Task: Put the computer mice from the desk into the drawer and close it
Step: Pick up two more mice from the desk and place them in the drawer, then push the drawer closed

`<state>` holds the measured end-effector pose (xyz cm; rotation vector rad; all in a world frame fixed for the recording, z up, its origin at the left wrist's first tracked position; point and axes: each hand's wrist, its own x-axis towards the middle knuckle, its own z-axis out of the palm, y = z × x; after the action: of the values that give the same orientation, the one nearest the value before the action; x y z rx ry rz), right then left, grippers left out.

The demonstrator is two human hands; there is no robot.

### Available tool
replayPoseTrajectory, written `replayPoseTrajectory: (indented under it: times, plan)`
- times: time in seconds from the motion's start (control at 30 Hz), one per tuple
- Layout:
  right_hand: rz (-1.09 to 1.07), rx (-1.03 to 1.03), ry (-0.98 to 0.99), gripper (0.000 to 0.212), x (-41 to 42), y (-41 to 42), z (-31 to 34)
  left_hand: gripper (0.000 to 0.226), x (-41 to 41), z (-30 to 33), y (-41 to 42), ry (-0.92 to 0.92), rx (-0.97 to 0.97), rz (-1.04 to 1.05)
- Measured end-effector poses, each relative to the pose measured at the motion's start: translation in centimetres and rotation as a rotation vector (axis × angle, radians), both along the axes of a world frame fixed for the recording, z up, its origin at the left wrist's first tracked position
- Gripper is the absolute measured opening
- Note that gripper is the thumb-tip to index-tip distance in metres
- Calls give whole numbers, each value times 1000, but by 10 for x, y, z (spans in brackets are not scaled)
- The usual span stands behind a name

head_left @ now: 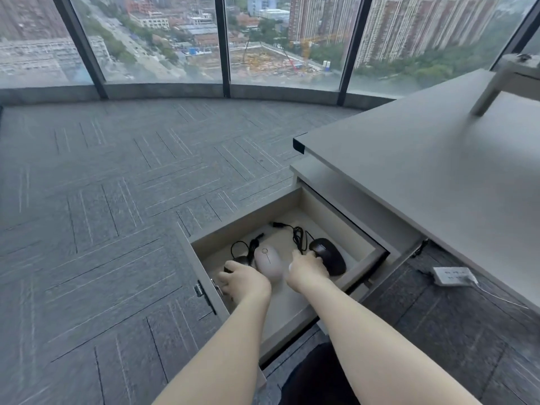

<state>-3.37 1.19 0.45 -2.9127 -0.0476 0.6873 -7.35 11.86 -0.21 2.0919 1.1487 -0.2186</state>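
Note:
The drawer (292,197) under the grey desk (423,171) stands pulled out. Three mice lie inside it. A small black wired mouse (238,261) sits at the left, mostly under my left hand (244,280), which is curled over it. A pale pink mouse (268,261) lies in the middle, untouched. A larger black wired mouse (328,255) rests at the right, with my right hand (306,268) gripping its near end. Black cables (298,233) coil behind the mice.
A white power strip (451,276) with a cord lies on the carpet under the desk. A grey stand leg (491,89) rests on the desk top at the far right. Grey carpet floor (117,200) stretches left toward tall windows.

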Motion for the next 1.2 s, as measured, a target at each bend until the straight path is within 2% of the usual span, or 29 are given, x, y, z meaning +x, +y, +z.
replayPoseTrajectory:
  times: [0.13, 0.3, 0.43, 0.5, 0.57, 0.67, 0.77, 0.9, 1.07, 1.2]
  plan:
    - [31, -54, 24, 48, 4, 0, -12, 61, 3, -19, 1, 84, 109, -92]
    - [39, -42, 0, 49, 1, -1, -8, 85, 0, -18, 1, 235, 272, -267]
    - [0, 161, -153, 36, -4, -11, 22, 81, 7, 1, -2, 257, 121, -151]
    - [-22, 280, -229, 36, -11, -18, 38, 73, 10, 26, -2, 163, 50, -144]
    - [-5, 386, -274, 35, -23, -23, 53, 57, 11, 54, 8, -47, 33, -202]
    - [73, 499, -293, 30, -53, -21, 68, 53, -5, 91, 30, -362, 57, -266]
    - [139, 566, -295, 27, -89, -12, 73, 45, -34, 99, 51, -552, 121, -232]
    - [167, 637, -241, 41, -137, 0, 66, 43, -77, 79, 69, -603, 65, -107]
    - [191, 658, -239, 64, -183, 3, 53, 49, -120, 49, 71, -488, -103, -32]
    - [186, 623, -269, 63, -201, 6, 41, 46, -131, 31, 67, -493, -326, -37]
